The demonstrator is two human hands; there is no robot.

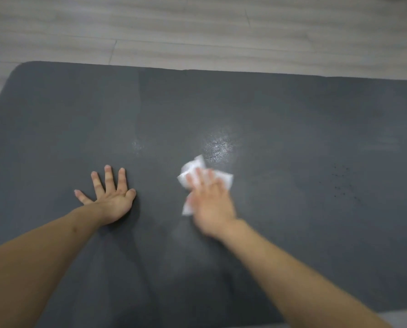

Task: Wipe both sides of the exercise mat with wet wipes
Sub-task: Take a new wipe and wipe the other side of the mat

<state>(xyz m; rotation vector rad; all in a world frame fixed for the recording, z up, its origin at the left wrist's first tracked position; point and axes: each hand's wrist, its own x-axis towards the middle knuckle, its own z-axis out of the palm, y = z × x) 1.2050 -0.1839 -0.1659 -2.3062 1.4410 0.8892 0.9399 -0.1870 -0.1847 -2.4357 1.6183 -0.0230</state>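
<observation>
**Pressing a wet wipe flat on the grey mat**

Pressing down with straight fingers, your right hand (209,197) lies on a crumpled white wet wipe (193,171) and holds it flat against the dark grey foam exercise mat (292,129). The hand is blurred, so you cannot make out whether the thumb hooks the wipe; the fingers themselves look extended rather than curled. The wipe shows beyond the fingertips and along the hand's left edge, near the middle of the mat.

Your left hand (112,197) rests palm-down on the mat, just to the left of the wipe and apart from it, fingers spread wide and holding nothing.

A shiny damp patch (217,145) sits on the mat just beyond the wipe, and a smaller, fainter gleam (137,145) lies beyond your left hand. Some dark specks (342,183) dot the mat well to the right of the wipe.

The mat lies flat on a pale wood-grain plank floor (197,31), which shows past the mat's far edge and rounded far-left corner.
</observation>
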